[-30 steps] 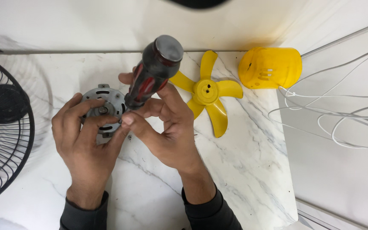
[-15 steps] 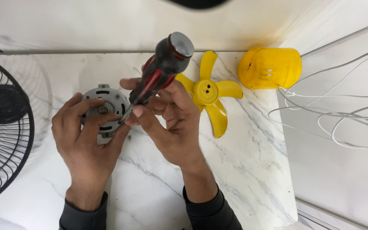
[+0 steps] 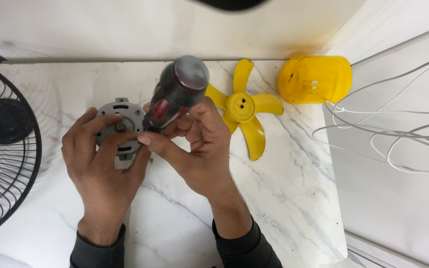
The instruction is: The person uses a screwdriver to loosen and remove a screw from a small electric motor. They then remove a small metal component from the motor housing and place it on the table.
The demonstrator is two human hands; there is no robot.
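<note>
A round grey metal fan motor rests on the white marble counter. My left hand grips it from below, fingers wrapped around its rim. My right hand holds a screwdriver with a red and black handle, slightly blurred, standing nearly upright with its tip down at the motor's right edge. The tip itself is hidden behind my fingers.
A yellow fan blade lies just right of my hands. A yellow plastic housing sits at the back right. A black wire fan guard lies at the left edge. White cables loop over the right side.
The screwdriver handle has swung from leaning right to more upright and toward the motor. My right hand's fingers have shifted on the shaft. My left hand has stayed on the motor.
</note>
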